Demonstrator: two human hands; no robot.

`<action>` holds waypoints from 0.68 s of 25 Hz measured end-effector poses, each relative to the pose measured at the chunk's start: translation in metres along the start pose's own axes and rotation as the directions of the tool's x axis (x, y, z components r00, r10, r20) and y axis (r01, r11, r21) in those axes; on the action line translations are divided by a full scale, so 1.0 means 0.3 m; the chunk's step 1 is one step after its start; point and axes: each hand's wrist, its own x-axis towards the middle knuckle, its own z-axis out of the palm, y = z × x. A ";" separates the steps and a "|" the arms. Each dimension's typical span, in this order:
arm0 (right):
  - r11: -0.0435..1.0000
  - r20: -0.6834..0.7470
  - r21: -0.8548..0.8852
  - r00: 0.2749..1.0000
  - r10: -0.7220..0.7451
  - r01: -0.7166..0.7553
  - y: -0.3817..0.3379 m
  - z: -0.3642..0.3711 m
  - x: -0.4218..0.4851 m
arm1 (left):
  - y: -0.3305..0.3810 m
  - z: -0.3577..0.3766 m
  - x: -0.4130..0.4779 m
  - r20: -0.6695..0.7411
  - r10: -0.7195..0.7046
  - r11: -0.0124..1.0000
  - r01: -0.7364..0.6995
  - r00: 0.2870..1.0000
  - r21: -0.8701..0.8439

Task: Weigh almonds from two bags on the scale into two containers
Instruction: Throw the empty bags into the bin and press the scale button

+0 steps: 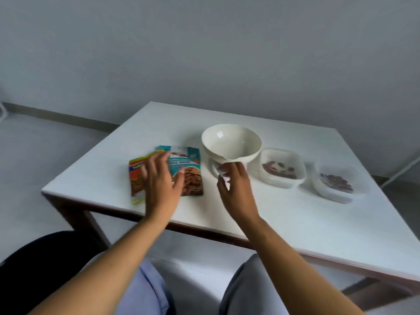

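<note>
Two almond bags lie flat on the white table (pixel 295 223): a teal bag (pixel 191 173) and, left of it, an orange-and-green bag (pixel 136 178). My left hand (pixel 160 185) hovers over both bags with fingers spread, holding nothing. A cream bowl (pixel 231 142) sits on the scale (pixel 214 172), most of which is hidden. My right hand (pixel 234 185) is just in front of the scale, fingers loosely curved and apart, gripping nothing. To the right stand two clear containers, a nearer one (pixel 281 167) and a farther right one (pixel 336 180), each with some almonds inside.
The table's near edge runs diagonally below my forearms, with a dark wooden frame beneath it. My knees and a dark chair part (pixel 38 269) are in the foreground. A grey wall stands behind the table.
</note>
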 end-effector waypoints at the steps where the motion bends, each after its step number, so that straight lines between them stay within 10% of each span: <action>1: 0.998 0.095 0.012 0.994 0.053 -0.055 -0.024 0.062 0.001 | -0.067 -0.033 0.041 0.025 -0.175 0.984 0.174 0.984 0.048; 4: 0.940 0.239 0.013 0.914 0.327 -0.340 -0.076 0.186 0.020 | -0.199 -0.093 0.128 0.214 -0.582 0.812 0.577 0.785 0.089; 12: 0.852 0.288 0.133 0.842 0.456 -0.506 -0.201 0.321 0.027 | -0.223 -0.054 0.168 0.364 -0.497 0.837 0.545 0.788 -0.038; 17: 0.873 0.278 0.091 0.854 0.439 -0.479 -0.262 0.350 0.023 | -0.314 -0.165 0.090 0.421 -0.522 0.597 0.670 0.742 -0.441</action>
